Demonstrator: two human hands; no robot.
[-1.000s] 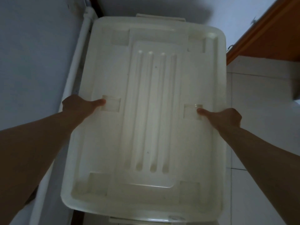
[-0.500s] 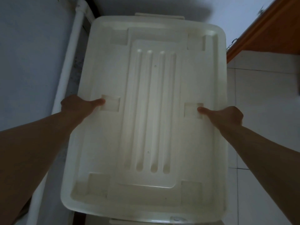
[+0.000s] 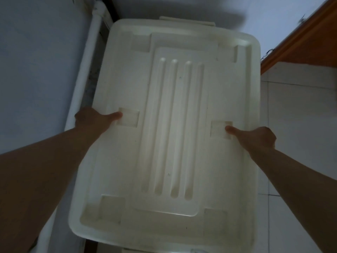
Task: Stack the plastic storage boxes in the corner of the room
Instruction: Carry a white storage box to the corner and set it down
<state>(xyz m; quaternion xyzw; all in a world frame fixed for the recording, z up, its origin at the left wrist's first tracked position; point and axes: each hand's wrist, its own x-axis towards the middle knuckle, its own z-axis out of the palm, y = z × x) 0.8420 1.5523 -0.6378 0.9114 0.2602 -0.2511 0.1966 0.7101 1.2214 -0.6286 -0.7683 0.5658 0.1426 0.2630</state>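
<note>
Head view, dim light. I am looking straight down on the white lid of a plastic storage box, which is filling most of the frame. The lid is showing four long ribs down its middle and shallow square recesses at the corners and at mid-sides.

Left hand is gripping the box's left long edge, thumb lying on the lid at the mid-side recess, remaining fingers curled under the rim and out of sight. Right hand is doing the same on the right long edge, thumb reaching into the opposite recess. Both hands are clamped on the box, well apart, one on each side.

The box is sitting close to the corner: a white pipe is running along its left side against the pale wall, and another wall is standing just past its far end. A latch tab is sticking out at the far edge. To the right, white floor tiles and a brown wooden panel. Whether the box is resting on anything, I cannot tell.
</note>
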